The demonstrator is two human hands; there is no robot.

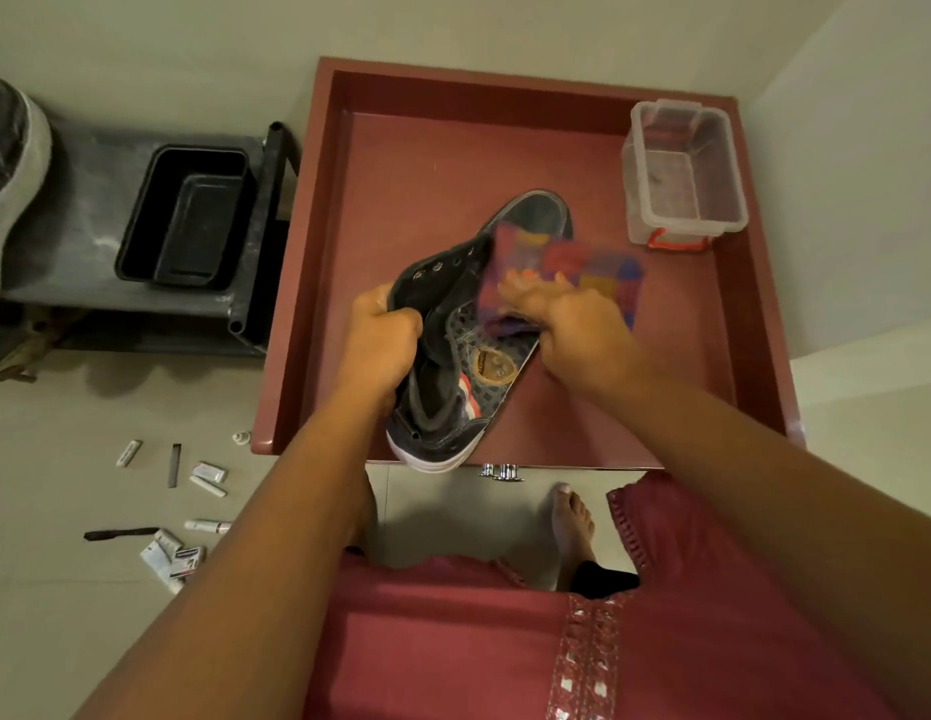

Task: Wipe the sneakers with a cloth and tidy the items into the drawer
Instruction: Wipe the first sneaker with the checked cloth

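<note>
Nearest, the left hand (pixel 381 345) has its fingers clenched on the collar of a dark sneaker (pixel 453 350), held above the open red drawer (pixel 297 262). Right-hand (pixel 583 330) fingers press a blurred checked cloth (pixel 567 265) against the sneaker's side. Beyond, a clear tub (pixel 684 174) sits in the drawer's far right corner.

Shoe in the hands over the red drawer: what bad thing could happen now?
The sneaker is held only by the left hand gripping its collar, so it could slip and drop into the drawer while the right hand rubs with the cloth. Small tubes lie on the floor near the bare foot, so a step sideways might land on them.
</note>
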